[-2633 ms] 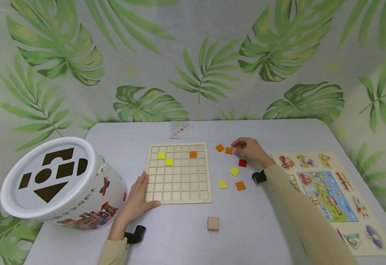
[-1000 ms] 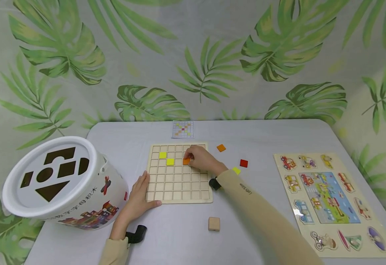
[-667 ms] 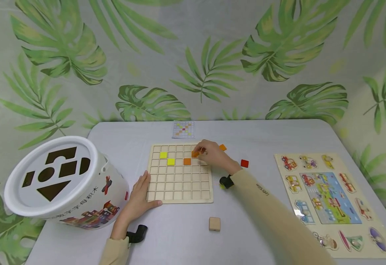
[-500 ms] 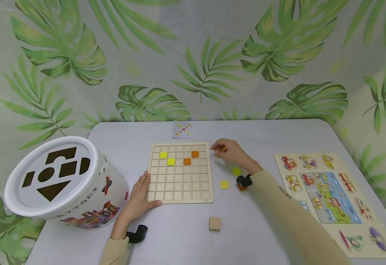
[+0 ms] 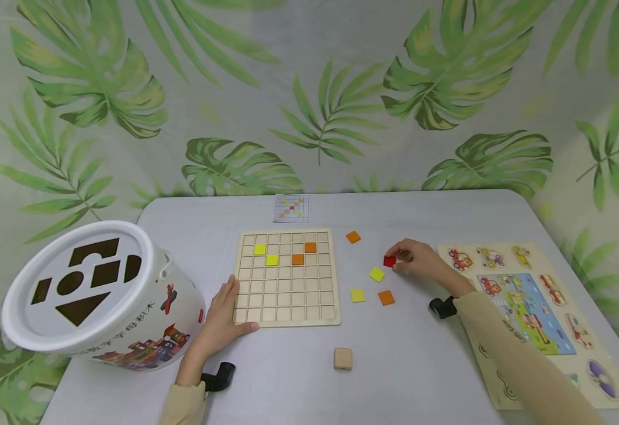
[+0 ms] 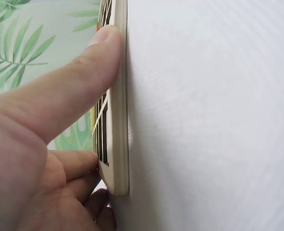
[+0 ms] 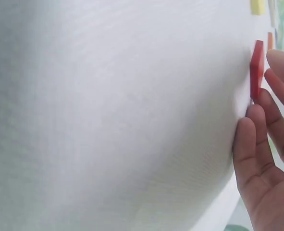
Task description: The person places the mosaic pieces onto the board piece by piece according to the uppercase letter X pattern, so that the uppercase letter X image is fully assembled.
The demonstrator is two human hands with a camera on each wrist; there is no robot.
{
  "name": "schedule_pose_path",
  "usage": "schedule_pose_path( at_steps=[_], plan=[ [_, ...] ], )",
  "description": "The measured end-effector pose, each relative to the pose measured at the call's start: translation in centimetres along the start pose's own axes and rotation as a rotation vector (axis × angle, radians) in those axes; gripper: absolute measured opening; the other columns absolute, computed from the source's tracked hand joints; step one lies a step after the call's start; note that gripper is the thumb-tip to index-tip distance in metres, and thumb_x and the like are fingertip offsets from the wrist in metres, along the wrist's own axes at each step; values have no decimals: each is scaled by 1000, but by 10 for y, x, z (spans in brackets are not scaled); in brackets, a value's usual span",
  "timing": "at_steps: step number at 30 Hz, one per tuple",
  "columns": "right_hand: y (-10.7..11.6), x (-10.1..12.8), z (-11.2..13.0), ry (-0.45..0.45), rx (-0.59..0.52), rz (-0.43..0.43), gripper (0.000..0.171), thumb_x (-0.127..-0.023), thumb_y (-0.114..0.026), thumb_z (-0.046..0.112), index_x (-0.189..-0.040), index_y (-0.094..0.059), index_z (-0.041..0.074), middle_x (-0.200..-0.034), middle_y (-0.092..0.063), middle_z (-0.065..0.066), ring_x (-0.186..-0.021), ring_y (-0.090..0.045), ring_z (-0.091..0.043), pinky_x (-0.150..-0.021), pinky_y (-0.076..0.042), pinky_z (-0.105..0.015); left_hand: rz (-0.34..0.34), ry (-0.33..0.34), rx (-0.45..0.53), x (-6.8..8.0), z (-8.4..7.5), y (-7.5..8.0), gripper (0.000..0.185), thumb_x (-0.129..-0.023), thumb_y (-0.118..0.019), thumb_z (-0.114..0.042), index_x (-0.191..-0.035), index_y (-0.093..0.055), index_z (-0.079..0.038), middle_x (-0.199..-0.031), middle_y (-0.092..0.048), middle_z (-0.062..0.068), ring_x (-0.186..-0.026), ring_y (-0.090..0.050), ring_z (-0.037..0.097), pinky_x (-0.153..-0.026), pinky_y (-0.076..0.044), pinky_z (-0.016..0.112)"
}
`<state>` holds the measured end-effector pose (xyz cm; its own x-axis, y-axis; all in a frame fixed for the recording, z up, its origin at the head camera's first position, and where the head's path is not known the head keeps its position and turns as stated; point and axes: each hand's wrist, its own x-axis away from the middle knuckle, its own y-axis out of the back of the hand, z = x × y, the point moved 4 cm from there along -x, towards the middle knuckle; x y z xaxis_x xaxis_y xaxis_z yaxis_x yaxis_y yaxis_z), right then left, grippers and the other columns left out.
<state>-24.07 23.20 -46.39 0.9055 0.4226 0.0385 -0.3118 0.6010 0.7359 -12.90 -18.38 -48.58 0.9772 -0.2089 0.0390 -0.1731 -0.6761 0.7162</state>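
Note:
My left hand (image 5: 220, 316) rests at the near left corner of a wooden grid board (image 5: 285, 295). Its thumb lies on the board's front edge and its fingers lie along the left side, as the left wrist view (image 6: 69, 96) also shows. Two yellow tiles (image 5: 271, 260) and two orange tiles (image 5: 298, 260) sit in the board's squares. To the right of the board, my right hand (image 5: 421, 262) pinches a red square tile (image 5: 389, 261) with thumb and fingertips. In the right wrist view, the red tile (image 7: 257, 70) looks close to the tabletop.
Two loose yellow tiles (image 5: 357, 296) and two loose orange tiles (image 5: 386, 297) lie between board and right hand. A pattern card (image 5: 291, 208) is behind the board, a wooden block (image 5: 343, 359) in front. A white bucket (image 5: 107, 295) stands left; a picture puzzle (image 5: 532, 313) lies right.
An orange tile has been set in the grid, one square lower left of the other orange one. My right hand has moved back right to the red tile; the left stays put.

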Motion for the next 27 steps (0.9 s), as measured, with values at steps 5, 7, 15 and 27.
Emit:
schedule_pose_path(
  at_steps=[5,7,15,27],
  plan=[
    [-4,-2,-1,31,44,1,23,-76,-68,0,-97,-62,4,-92,-57,-6,-83,-50,-22,-75,-45,-36,3,-2,-6,0,-1,0,101,-70,-76,-29,-140,-14,9,-148,-4,21,-132,0,40,-100,-7,58],
    [-4,-3,1,40,66,-4,22,-75,-68,-1,-95,-61,4,-89,-56,-5,-81,-50,-21,-73,-45,-35,5,0,-11,1,-1,0,101,-70,-76,-29,-140,-14,9,-148,-4,21,-132,0,40,-100,-7,58],
    [-9,-15,16,45,20,-15,22,-77,-66,0,-98,-61,3,-92,-58,-7,-84,-51,-22,-75,-47,-37,4,-1,-7,1,0,0,101,-70,-76,-29,-139,-14,9,-148,-4,21,-132,-1,40,-100,-7,58],
    [-57,-57,89,159,-59,82,22,-77,-67,4,-98,-64,8,-92,-57,1,-83,-51,-16,-72,-46,-27,-8,-4,1,1,1,0,102,-69,-77,-30,-140,-14,8,-148,-5,20,-132,-1,40,-100,-7,58]
  ],
)
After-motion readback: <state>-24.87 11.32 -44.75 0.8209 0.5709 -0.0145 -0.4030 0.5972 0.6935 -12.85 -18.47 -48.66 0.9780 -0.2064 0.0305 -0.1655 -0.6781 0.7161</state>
